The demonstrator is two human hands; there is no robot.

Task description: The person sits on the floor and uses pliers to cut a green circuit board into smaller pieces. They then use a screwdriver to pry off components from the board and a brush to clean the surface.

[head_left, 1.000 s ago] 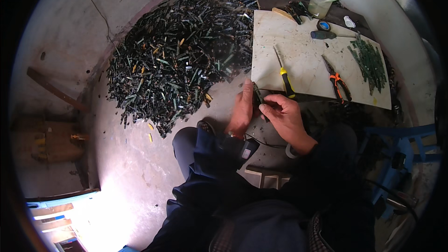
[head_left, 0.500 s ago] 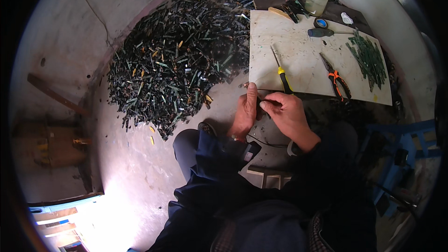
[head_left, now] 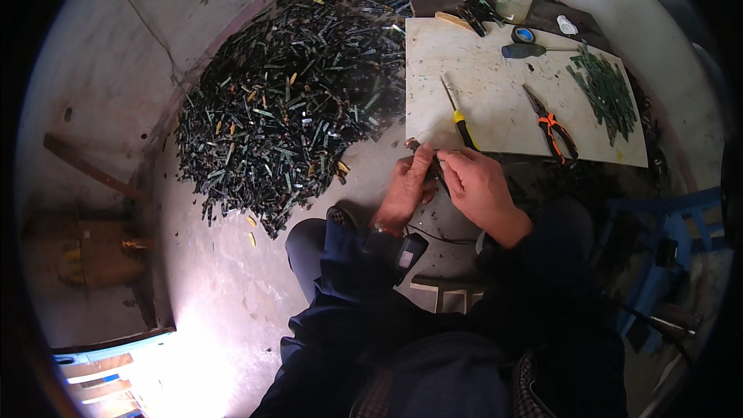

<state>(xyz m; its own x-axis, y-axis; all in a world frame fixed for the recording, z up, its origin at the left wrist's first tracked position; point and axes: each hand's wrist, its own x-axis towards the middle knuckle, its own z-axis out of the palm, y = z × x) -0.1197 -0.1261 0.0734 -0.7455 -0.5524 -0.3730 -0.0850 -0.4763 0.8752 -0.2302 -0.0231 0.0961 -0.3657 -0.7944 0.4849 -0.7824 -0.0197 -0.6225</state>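
2 hands meet at frame centre: left hand [head_left: 404,190] and right hand [head_left: 478,186] both pinch a thin dark strip [head_left: 435,168]. Looks light, stiff, maybe brittle; grip at its ends.

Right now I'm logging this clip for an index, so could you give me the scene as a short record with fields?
left hand: left hand pinches one end of a small dark strip
right hand: right hand grips the same strip
board: pale board just beyond the hands
tools on board: yellow-handled screwdriver, orange-handled pliers
sorted strips: green bundle at the board's right
floor: large heap of dark strips to the left
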